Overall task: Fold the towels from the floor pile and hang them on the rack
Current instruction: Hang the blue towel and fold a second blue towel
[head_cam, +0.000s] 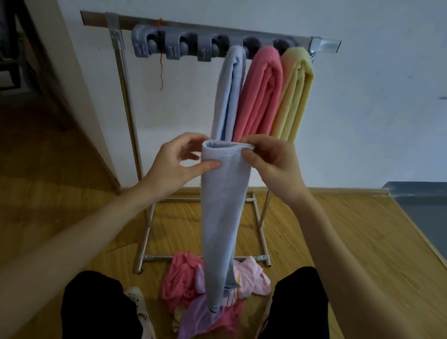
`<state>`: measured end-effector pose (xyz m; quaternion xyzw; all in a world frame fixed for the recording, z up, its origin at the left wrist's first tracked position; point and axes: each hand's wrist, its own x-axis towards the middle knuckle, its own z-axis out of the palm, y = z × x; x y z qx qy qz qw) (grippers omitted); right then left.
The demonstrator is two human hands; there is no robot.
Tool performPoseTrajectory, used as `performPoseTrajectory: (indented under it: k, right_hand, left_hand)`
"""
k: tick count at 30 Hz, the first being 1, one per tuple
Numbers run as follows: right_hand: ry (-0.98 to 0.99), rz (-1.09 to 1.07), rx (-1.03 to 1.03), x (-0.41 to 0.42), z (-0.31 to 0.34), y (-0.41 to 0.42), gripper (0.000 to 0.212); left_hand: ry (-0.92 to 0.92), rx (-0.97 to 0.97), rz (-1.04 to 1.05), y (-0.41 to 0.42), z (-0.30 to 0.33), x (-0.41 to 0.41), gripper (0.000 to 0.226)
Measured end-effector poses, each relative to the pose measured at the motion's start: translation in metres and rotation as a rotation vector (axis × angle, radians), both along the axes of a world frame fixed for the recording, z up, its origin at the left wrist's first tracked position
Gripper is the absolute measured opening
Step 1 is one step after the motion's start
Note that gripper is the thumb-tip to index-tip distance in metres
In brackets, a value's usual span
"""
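Matt terry-cloth towels (261,91), shiny metal rack (130,107), grey plastic clips (174,44), glossy wood floor (333,233)

A pale blue towel (223,210), folded into a long narrow strip, hangs straight down from the left hand (175,162) and right hand (269,162), which pinch its top edge. Below it a crumpled pile of pink and lilac towels (200,297) lies on the floor. Beyond the hands, the rack (132,85) carries three folded towels side by side: blue (227,94), pink (260,94) and yellow (293,94).
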<state>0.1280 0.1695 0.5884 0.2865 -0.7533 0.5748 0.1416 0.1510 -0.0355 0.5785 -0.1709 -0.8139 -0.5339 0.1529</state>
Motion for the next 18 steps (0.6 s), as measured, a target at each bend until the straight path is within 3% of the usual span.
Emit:
performPoseTrajectory:
  k: [2,4,9,14,18]
  right_hand:
    - [-0.015,-0.007,-0.008,0.000,-0.003,0.001,0.015]
    - [-0.042,-0.009,-0.041,-0.001,-0.004,0.004,0.013]
    - [-0.146,0.007,-0.132,-0.004,0.001,0.013,0.027]
    - [-0.162,0.023,-0.058,-0.011,0.001,0.014,0.037]
    - [-0.091,0.012,0.005,-0.005,0.002,-0.001,0.010]
  left_hand:
    - [-0.058,0.070,-0.038,0.002,0.003,0.000,0.022]
    - [-0.039,0.072,-0.033,0.007,0.007,-0.001,0.014]
    - [0.053,0.120,0.003,0.025,0.017,-0.009,0.014]
    - [0.083,0.149,0.014,0.030,0.020,-0.012,0.017]
    - [-0.002,0.186,0.014,0.017,0.005,-0.003,0.021]
